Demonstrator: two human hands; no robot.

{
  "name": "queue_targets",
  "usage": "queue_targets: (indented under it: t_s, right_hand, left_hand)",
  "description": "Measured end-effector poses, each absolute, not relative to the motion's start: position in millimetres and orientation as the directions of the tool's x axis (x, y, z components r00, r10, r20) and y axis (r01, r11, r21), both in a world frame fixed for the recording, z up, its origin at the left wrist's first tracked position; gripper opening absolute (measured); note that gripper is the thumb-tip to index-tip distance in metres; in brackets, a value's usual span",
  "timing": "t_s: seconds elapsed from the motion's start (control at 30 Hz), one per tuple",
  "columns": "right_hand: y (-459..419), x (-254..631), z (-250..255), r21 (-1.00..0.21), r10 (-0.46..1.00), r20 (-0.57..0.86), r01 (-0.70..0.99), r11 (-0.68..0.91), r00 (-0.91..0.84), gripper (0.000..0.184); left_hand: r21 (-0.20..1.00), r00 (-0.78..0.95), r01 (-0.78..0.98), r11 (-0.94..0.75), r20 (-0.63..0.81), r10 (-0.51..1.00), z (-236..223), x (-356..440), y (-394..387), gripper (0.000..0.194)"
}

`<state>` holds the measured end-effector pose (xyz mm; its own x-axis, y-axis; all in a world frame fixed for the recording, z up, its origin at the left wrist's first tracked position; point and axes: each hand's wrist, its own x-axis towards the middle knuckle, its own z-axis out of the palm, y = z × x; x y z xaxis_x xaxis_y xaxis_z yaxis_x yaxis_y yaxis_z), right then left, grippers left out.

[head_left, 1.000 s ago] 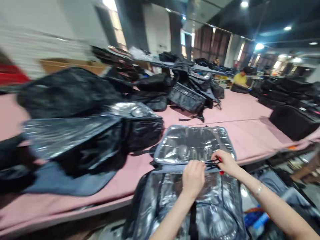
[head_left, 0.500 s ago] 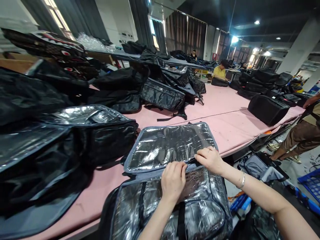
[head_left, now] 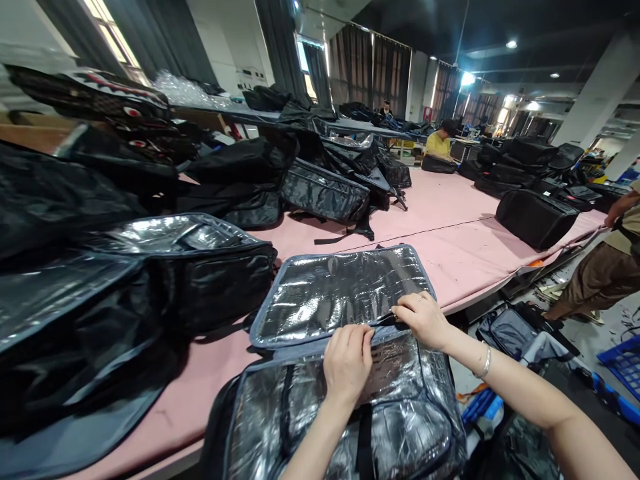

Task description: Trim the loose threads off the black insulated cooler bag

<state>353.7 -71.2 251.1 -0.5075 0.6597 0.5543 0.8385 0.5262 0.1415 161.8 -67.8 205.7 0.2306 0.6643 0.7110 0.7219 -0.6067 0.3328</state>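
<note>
While working at the near edge of the pink table [head_left: 450,233], found the bag [head_left: 410,433] open and foil side up, its body nearest and reaching past the table edge. Noted its foil-lined lid [head_left: 345,293] folded back to the far side, flat over the cloth. To the left, saw a second open bag [head_left: 220,287]; at far right, a black case [head_left: 537,220].

Left hand [head_left: 347,360]: fingers narrow, pinching the seam [head_left: 387,330] between lid and body. Right hand [head_left: 423,320]: just to the right along the same seam, fingers drawn in on a slim dark thing [head_left: 387,320]. Cannot tell whether tool or trim; too small and partly covered.

Judged to be at close handwork on that seam, steadying with the left and working with the right. Next move judged to call for a firm left pinch, a flat and taut seam, and small right-hand motions clear of the left fingertips and the thin foil.
</note>
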Motion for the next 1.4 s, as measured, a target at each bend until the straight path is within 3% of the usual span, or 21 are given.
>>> queue_targets:
  t_s: [0.17,0.27,0.37,0.5,0.57,0.63,0.73,0.87,1.0,1.13,1.27,1.4]
  right_hand:
    - [-72,344,258,0.298,0.586,0.508,0.767,0.568,-0.631,0.021]
    - [-70,337,257,0.32,0.596,0.483,0.763,0.561,-0.641,0.02]
    - [-69,336,254,0.208,0.656,0.492,0.809,0.55,-0.573,0.016]
    - [-67,337,252,-0.162,0.806,0.48,0.868,0.47,-0.347,0.006]
    - [-62,334,253,-0.334,0.874,0.413,0.851,0.406,-0.255,0.02]
    - [-55,328,253,-0.425,0.927,0.292,0.836,0.347,-0.236,0.032]
    - [-44,318,253,-0.433,0.961,0.13,0.858,0.275,-0.243,0.025]
    - [-31,309,254,-0.419,0.981,0.067,0.887,0.193,-0.182,0.024]
    - [-25,307,259,-0.439,0.994,0.002,0.893,0.101,-0.112,0.014]
    - [-26,305,266,-0.463,0.995,-0.026,0.884,0.069,-0.091,0.014]
    - [-29,302,268,-0.478,0.996,-0.015,0.875,0.071,-0.089,0.012]
    - [-31,303,266,-0.491,0.995,0.011,0.866,0.094,-0.101,0.009]
  left_hand:
    - [0.328,0.228,0.712,-0.622,0.729,0.645,205,163,-67,0.009]
    - [0.326,0.23,0.709,-0.625,0.731,0.642,205,164,-67,0.008]
    - [0.333,0.225,0.697,-0.635,0.74,0.634,204,162,-68,0.006]
    - [0.333,0.235,0.651,-0.682,0.766,0.598,198,159,-71,0.004]
    - [0.325,0.241,0.628,-0.707,0.783,0.573,194,158,-74,0.005]
    - [0.321,0.242,0.61,-0.725,0.796,0.556,190,157,-77,0.006]
    - [0.324,0.251,0.583,-0.745,0.801,0.544,189,153,-82,0.009]
    - [0.332,0.247,0.55,-0.766,0.812,0.529,198,138,-84,0.013]
    - [0.313,0.114,0.722,-0.617,0.826,0.552,208,121,-73,0.009]
    - [0.234,0.065,0.89,-0.392,0.785,0.616,213,117,-62,0.011]
    - [0.295,-0.022,0.917,-0.27,0.712,0.702,215,129,-61,0.016]
    - [0.365,-0.054,0.887,-0.282,0.688,0.724,214,142,-64,0.014]
